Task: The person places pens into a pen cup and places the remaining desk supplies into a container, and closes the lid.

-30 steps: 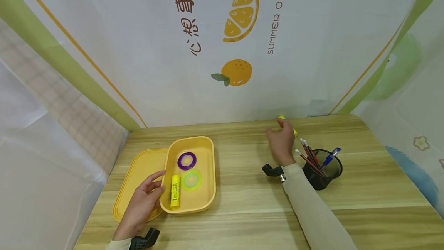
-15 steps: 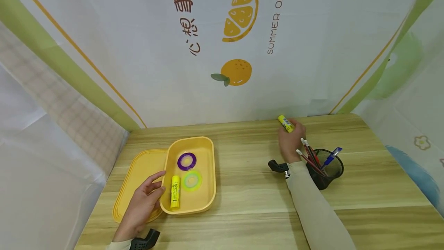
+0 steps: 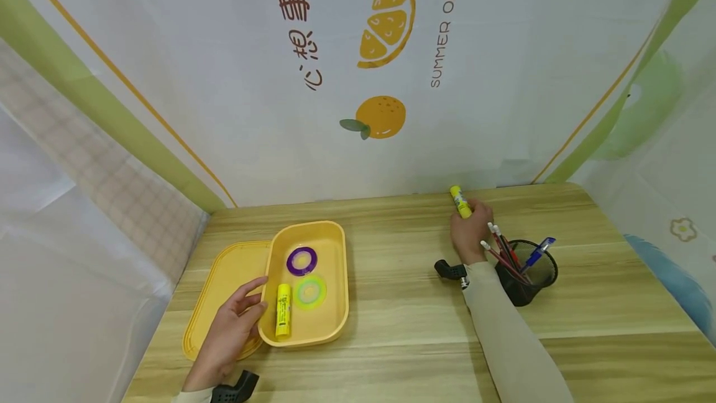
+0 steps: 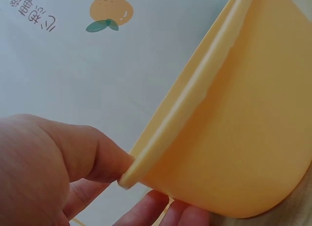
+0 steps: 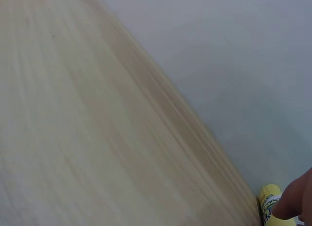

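Observation:
My left hand (image 3: pixel 232 325) grips the near-left rim of a yellow plastic box (image 3: pixel 335 322). In the left wrist view its thumb lies on the rim (image 4: pixel 161 138) and the other fingers are below it, outside the wall. Inside the box lie a yellow glue stick (image 3: pixel 283 310), a purple-edged tape roll (image 3: pixel 301 261) and a green-edged one (image 3: pixel 310 292). By the table's back edge my right hand (image 3: pixel 472 229) holds a second yellow glue stick (image 3: pixel 460 201) from its right side. A fingertip touches that glue stick (image 5: pixel 270 204) in the right wrist view; the other fingers are mostly hidden.
A yellow lid (image 3: pixel 215 300) lies flat, partly under the box. Close to my right forearm stands a black mesh pen holder (image 3: pixel 520 291) with pencils and a blue pen (image 3: pixel 539 254). A printed white curtain (image 3: pixel 279 160) hangs behind the wooden table (image 3: pixel 403 322).
My right hand has moved from the left of the far glue stick round to its right side and taken hold of it; the stick has turned slightly. The left hand and box stay put.

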A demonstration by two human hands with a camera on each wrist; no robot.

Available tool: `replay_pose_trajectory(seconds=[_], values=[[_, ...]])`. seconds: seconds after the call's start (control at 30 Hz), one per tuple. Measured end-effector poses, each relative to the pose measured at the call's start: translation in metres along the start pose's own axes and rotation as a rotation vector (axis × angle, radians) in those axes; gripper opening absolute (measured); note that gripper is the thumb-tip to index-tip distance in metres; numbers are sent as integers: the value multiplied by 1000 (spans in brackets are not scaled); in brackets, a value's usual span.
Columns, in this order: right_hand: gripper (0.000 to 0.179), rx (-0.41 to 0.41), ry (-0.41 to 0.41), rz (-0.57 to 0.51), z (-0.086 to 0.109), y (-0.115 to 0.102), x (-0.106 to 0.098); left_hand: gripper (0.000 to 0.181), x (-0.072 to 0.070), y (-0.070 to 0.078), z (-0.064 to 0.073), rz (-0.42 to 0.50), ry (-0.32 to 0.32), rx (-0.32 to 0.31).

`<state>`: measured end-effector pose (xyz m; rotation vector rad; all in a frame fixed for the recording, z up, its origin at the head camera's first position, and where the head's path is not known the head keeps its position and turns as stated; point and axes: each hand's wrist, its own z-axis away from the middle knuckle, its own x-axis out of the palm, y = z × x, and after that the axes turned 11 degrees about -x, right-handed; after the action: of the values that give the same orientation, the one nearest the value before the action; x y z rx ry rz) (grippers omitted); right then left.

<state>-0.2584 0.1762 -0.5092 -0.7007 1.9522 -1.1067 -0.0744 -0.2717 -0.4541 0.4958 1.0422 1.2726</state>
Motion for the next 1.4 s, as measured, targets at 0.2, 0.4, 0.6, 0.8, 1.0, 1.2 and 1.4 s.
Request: replay_pose_trajectory(seconds=[0.2, 0.4, 0.6, 0.8, 1.0, 1.2, 1.4], values=[[48, -38, -40, 81, 1, -1, 0, 52, -2, -1, 1, 18, -6, 8], [40, -56, -51, 124, 3, 2, 1, 51, -2, -2, 1, 25, -10, 13], [39, -45, -31, 80, 7, 2, 0, 52, -2, -3, 2, 26, -10, 11], [42, 13, -14, -40, 9, -2, -3, 51, -3, -3, 3, 25, -5, 19], [41, 29, 25, -89, 9, -1, -4, 52, -2, -3, 1, 19, -6, 19], [42, 21, 51, -123, 9, -2, -6, 52, -1, -1, 2, 19, 1, 23], [43, 34, 69, -157, 10, -4, -5, 53, -1, 0, 3, 11, -3, 19]])
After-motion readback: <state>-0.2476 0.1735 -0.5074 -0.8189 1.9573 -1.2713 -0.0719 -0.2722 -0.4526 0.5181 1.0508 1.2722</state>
